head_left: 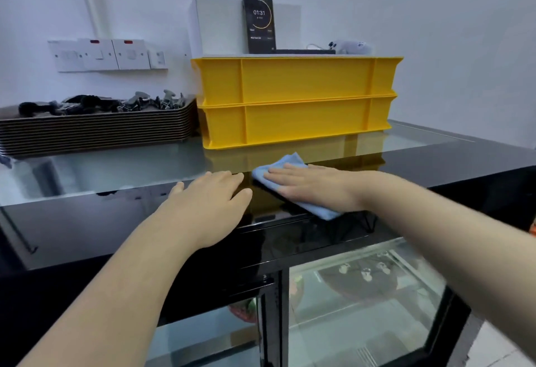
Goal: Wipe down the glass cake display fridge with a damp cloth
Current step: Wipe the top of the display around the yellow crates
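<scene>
The cake display fridge [87, 221] has a glossy black-framed glass top and glass doors below. A folded light blue cloth [287, 163] lies flat on the top near its front edge, just in front of the yellow crates. My right hand [313, 187] presses flat on the cloth, fingers stretched out to the left, covering most of it. My left hand [211, 201] rests palm down on the black top right beside the cloth, fingers spread, holding nothing.
Two stacked yellow crates [295, 102] stand on the fridge top at the back, with a phone [259, 23] showing a timer and a white box on top. A stack of trays [95, 131] loaded with clips sits at the back left. Wall sockets [107, 55] are behind.
</scene>
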{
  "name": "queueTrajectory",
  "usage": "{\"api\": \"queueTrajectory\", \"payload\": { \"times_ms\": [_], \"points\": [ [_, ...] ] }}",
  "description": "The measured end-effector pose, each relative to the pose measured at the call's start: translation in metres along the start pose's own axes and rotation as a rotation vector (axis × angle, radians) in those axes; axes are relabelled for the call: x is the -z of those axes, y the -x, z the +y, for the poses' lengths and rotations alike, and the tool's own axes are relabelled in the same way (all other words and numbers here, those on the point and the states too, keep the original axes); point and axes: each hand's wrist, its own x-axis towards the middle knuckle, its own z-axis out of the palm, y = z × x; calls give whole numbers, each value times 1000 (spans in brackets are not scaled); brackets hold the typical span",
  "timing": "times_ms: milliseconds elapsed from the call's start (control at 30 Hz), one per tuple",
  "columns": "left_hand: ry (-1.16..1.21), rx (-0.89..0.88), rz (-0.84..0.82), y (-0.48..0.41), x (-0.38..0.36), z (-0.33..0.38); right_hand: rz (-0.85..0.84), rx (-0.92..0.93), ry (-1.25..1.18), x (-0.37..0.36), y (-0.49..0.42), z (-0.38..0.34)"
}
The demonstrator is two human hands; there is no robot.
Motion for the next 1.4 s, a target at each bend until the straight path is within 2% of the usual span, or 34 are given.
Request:
{"api": "queueTrajectory", "payload": {
  "times_ms": [33, 100, 167, 233, 300, 367, 433, 467, 533, 567, 633, 667, 700, 767, 800, 867, 900, 967, 1000, 1033, 1133, 1167, 1233, 1333, 1400],
  "points": [
    [6, -3, -7, -3, -1, 4, -60, -11, -117, 1, 24, 17],
    [18, -4, -22, -7, -4, 10, -84, -157, -345, -2, 59, 56],
    [17, 9, -28, -9, -7, 14, -28, -378, -351, -4, 54, 86],
    [9, 23, -33, -14, -10, 23, -84, -481, -192, -5, 22, 83],
    [-6, 35, -44, -19, -13, 39, -101, -404, -95, -7, -4, 63],
    [-31, 41, -36, -26, -17, 54, -30, -200, -22, -12, 1, 50],
    [-39, 32, -45, -34, -19, 67, -2, -94, -72, -14, 35, 72],
    [-33, 21, -52, -37, -20, 73, -18, -124, -179, -15, 54, 90],
    [-17, -3, -62, -43, -21, 83, 23, -274, -362, -21, 86, 134],
    [-9, -14, -65, -46, -22, 88, 48, -378, -324, -26, 94, 156],
    [1, -33, -75, -51, -25, 98, -17, -610, -167, -30, 86, 180],
    [2, -42, -81, -54, -26, 104, -56, -621, -116, -31, 75, 182],
    [5, -49, -90, -57, -28, 110, -69, -568, -2, -30, 59, 177],
    [4, -58, -106, -64, -32, 122, -63, -352, 62, -33, 45, 153],
    [-5, -64, -110, -67, -33, 127, 7, -243, 41, -38, 50, 144],
    [-21, -80, -114, -73, -36, 132, 23, -172, -65, -34, 78, 139],
    [-22, -90, -115, -76, -37, 134, 6, -194, -151, -41, 93, 162],
    [-13, -104, -111, -79, -37, 134, 24, -356, -384, -37, 123, 196],
    [-9, -108, -109, -80, -37, 135, 100, -456, -370, -36, 135, 216],
    [-8, -113, -108, -81, -38, 136, 107, -552, -228, -38, 133, 230],
    [-24, -149, -117, -89, -41, 152, -29, -668, -206, -48, 116, 254],
    [-24, -166, -121, -92, -43, 160, -70, -637, -191, -44, 102, 245],
    [-28, -207, -126, -99, -46, 179, -15, -512, -99, -50, 87, 227],
    [-46, -261, -128, -105, -49, 198, 2, -318, -273, -61, 120, 240],
    [-51, -276, -147, -108, -47, 200, 64, -373, -429, -74, 157, 282]
  ]
}}
